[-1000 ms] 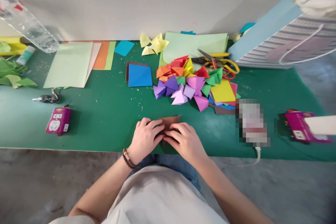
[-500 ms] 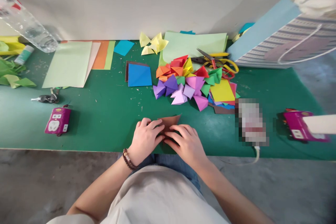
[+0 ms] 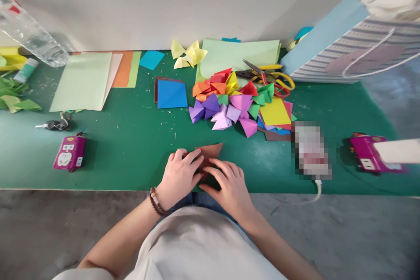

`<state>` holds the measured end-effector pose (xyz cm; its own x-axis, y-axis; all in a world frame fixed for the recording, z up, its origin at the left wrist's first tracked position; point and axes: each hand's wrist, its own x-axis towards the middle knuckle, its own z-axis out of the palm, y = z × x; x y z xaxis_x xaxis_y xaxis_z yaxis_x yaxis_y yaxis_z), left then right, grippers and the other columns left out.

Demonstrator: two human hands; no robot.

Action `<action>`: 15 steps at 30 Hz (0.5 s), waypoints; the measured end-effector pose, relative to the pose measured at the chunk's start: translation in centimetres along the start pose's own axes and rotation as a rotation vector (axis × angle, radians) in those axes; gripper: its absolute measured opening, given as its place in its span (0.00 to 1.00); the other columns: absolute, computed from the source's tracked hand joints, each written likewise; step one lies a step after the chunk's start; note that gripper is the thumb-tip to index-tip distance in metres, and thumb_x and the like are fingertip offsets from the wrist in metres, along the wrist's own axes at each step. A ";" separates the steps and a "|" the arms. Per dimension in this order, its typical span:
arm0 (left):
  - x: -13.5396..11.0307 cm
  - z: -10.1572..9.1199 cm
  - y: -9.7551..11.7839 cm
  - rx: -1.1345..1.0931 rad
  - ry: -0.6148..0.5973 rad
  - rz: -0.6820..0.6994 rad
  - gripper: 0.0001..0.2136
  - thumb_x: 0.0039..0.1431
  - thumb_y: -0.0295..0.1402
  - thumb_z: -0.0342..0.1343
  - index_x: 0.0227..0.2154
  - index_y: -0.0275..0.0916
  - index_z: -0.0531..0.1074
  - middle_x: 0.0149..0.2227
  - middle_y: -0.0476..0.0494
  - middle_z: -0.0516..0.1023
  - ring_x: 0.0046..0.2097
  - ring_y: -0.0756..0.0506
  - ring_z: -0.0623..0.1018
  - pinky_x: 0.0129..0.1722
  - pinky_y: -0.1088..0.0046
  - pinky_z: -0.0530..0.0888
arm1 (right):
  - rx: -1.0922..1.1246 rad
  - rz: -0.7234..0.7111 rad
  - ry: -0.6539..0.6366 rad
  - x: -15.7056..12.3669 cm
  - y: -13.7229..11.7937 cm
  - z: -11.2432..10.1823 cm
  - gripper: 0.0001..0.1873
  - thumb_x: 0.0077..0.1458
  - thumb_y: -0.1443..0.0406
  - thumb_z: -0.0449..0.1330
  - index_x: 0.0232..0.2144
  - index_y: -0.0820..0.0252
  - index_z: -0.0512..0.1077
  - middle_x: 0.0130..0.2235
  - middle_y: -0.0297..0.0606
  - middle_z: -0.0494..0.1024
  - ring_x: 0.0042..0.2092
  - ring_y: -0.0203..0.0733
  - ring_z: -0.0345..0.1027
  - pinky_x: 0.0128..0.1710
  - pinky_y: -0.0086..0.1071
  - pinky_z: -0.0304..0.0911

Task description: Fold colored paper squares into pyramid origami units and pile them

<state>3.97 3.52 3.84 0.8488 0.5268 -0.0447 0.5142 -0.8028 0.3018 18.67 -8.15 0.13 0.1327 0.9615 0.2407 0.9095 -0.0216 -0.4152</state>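
Both hands press on a brown paper (image 3: 210,151) lying on the green table (image 3: 131,140) near its front edge. My left hand (image 3: 179,177), with a bead bracelet at the wrist, pins the paper's left part with fingers curled down. My right hand (image 3: 228,186) lies over the paper's lower right, its fingers bent onto the sheet. Only the top corner of the paper shows above the fingers.
A heap of folded coloured paper shapes (image 3: 229,100) lies beyond the hands, with scissors (image 3: 269,76) behind it. A blue square (image 3: 171,93), pale green sheets (image 3: 82,81), keys (image 3: 54,125), two magenta sockets (image 3: 68,152), a bottle (image 3: 29,30) and a striped bag (image 3: 354,48) are around.
My right hand has slid a little toward me and down over the brown paper. The left hand stays put. The view shifted slightly.
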 end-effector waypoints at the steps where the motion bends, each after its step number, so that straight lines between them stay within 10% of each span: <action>1: 0.0 -0.1 0.0 -0.005 -0.004 -0.001 0.19 0.59 0.36 0.57 0.54 0.43 0.68 0.60 0.51 0.67 0.51 0.39 0.65 0.46 0.58 0.68 | 0.025 0.008 0.009 -0.2 0.0 0.1 0.23 0.48 0.58 0.68 0.46 0.56 0.71 0.53 0.44 0.73 0.50 0.54 0.64 0.47 0.47 0.61; 15: -1.9 0.7 2.6 0.033 -0.024 -0.112 0.25 0.60 0.36 0.55 0.59 0.36 0.62 0.65 0.45 0.61 0.56 0.36 0.63 0.51 0.56 0.68 | 0.373 0.268 0.125 -0.7 -0.5 -0.7 0.09 0.57 0.71 0.57 0.38 0.53 0.73 0.35 0.36 0.77 0.40 0.42 0.70 0.41 0.38 0.70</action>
<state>3.73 0.25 4.03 0.7882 0.6075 -0.0991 0.6096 -0.7482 0.2619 18.40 -8.99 0.80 0.4105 0.8947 0.1759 0.6362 -0.1429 -0.7582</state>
